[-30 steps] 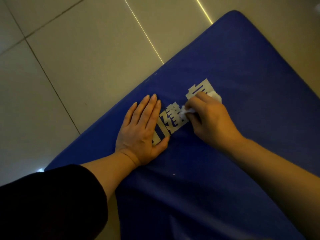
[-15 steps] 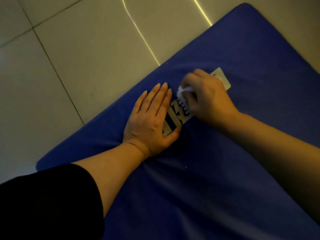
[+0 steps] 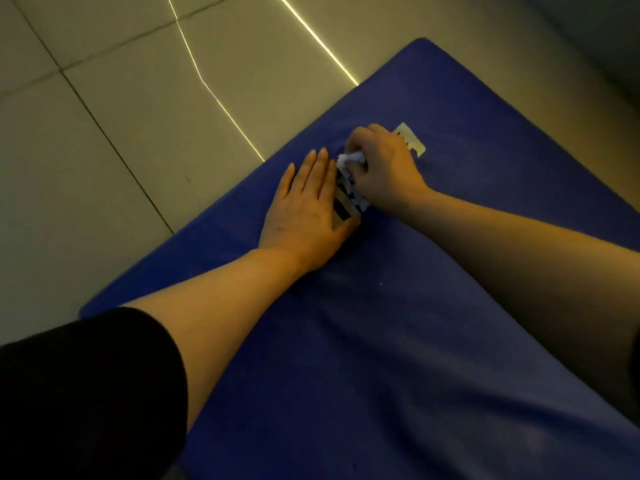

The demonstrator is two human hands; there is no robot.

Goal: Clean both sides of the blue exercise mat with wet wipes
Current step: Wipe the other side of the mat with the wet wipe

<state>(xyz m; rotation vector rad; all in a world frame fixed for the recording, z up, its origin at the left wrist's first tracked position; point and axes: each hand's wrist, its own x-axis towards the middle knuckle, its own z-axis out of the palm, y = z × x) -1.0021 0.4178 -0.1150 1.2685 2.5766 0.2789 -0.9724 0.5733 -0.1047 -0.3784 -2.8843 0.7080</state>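
I found the flat blue padded exercise mat [image 3: 433, 341] lying on the pale tiled floor [image 3: 104, 116], running from the lower right of the frame up to a rounded corner near the upper right. By my reckoning the cleaning was only partly done: one face was up and under work, a few pale specks showed near the middle of the frame, and I could not tell how much of that face had been wiped. The underside was hidden, so I judged that face, and the turning of the mat, remained.

My left hand [image 3: 308, 206] lay flat just above the centre of the frame, fingers straight and close together, palm pressing the mat down, thumb alongside the white printed logo patch [image 3: 414, 142]. My right hand [image 3: 384, 168], just to its right, had its fingers curled round a crumpled white wet wipe [image 3: 349, 157], which poked out at the knuckles and sat on the logo. Both forearms reached in from the lower edge, the left from a black sleeve [image 3: 79, 393].
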